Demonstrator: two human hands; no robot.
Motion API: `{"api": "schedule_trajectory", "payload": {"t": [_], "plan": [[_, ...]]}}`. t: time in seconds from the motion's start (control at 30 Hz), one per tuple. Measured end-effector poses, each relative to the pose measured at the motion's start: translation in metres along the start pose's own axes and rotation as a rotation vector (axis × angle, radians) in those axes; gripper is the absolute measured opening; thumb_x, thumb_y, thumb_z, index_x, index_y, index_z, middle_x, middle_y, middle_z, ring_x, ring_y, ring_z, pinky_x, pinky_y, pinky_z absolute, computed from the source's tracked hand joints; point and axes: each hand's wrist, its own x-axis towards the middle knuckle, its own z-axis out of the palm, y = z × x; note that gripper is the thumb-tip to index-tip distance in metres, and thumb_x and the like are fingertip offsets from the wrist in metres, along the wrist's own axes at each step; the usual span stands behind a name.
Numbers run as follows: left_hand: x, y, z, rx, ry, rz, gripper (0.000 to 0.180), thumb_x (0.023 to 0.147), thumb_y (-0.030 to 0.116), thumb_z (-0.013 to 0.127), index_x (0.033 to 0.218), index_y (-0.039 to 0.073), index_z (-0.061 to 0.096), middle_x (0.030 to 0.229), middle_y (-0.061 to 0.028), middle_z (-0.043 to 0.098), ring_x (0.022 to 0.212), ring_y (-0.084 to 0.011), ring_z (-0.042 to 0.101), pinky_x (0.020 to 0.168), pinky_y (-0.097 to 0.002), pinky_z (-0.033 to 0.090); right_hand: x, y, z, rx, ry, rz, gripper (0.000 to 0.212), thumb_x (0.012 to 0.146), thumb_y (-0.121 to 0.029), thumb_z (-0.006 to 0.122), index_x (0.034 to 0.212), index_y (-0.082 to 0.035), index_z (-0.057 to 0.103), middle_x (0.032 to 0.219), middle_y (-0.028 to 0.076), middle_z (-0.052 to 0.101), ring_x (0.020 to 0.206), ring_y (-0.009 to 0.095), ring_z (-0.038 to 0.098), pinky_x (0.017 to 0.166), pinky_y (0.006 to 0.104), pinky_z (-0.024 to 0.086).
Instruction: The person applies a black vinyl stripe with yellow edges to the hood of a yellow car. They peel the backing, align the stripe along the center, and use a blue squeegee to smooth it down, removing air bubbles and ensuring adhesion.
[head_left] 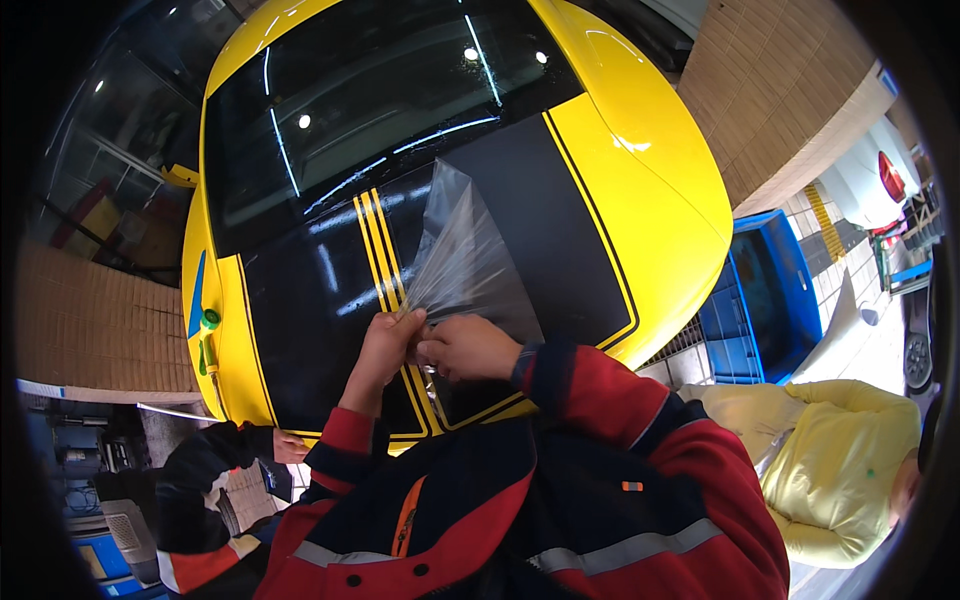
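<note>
My left hand (385, 348) and my right hand (468, 348) meet over the near part of a yellow car's black-striped panel (310, 270). Between them they pinch the gathered lower edge of a clear plastic film (462, 255). Creases fan out from my fingers, and the film rises to a point toward the dark windscreen glass (390, 100). Both hands are closed, with the fingertips partly hidden behind each other. Thin yellow stripes (378, 250) run down the panel just left of the film. Water drops and wet shine show on the glass and black surface.
A green-handled tool (208, 330) rests at the car's left edge. Another person's hand (290, 446) is near the front left corner. A person in a yellow jacket (850, 450) stands at the right, near a blue crate (765, 295). Brown padded walls (775, 90) flank the car.
</note>
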Motion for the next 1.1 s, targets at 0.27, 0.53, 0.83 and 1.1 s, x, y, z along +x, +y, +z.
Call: {"api": "schedule_trajectory", "payload": {"t": [0.27,0.53,0.83,1.1], "plan": [[-0.004,-0.009,-0.003,-0.199,-0.075,0.057,0.042,0.118,0.034,0.061,0.087,0.007,0.071,0.069,-0.0052,0.069,0.062,-0.0161,0.067,0.061,-0.0295,0.052,-0.076,0.078,-0.044,-0.013,0.717,-0.091,0.036,0.099,-0.030,0.087,0.117,0.000,0.077,0.101,0.018,0.080,0.093,0.032,0.079,0.083,0.0400,0.062],[-0.041,-0.025,0.022,0.232,-0.099,0.065,0.058,0.097,0.028,0.089,0.143,-0.003,0.069,0.112,-0.0103,0.077,0.091,-0.0144,0.072,0.078,-0.0283,0.059,-0.129,0.080,0.017,-0.561,0.703,0.093,0.090,0.081,-0.054,0.098,0.137,0.004,0.058,0.128,0.025,0.071,0.118,0.041,0.074,0.093,0.0482,0.063],[-0.057,-0.068,0.046,0.107,-0.119,-0.062,0.039,0.113,0.031,0.071,0.083,0.006,0.072,0.072,-0.0009,0.068,0.064,-0.0089,0.060,0.059,-0.0272,0.043,-0.147,0.108,0.034,-0.583,0.577,0.361,0.071,0.098,-0.069,0.077,0.099,0.002,0.074,0.084,0.021,0.079,0.081,0.042,0.080,0.074,0.0525,0.063],[-0.057,-0.081,0.037,-0.062,-0.159,0.064,0.038,0.114,0.029,0.066,0.082,0.009,0.070,0.074,-0.0040,0.070,0.065,-0.0121,0.061,0.066,-0.0286,0.046,-0.139,0.132,0.060,-0.442,0.598,0.165,0.047,0.111,-0.047,0.066,0.096,-0.005,0.077,0.083,0.021,0.077,0.085,0.045,0.077,0.078,0.0567,0.060]]}}
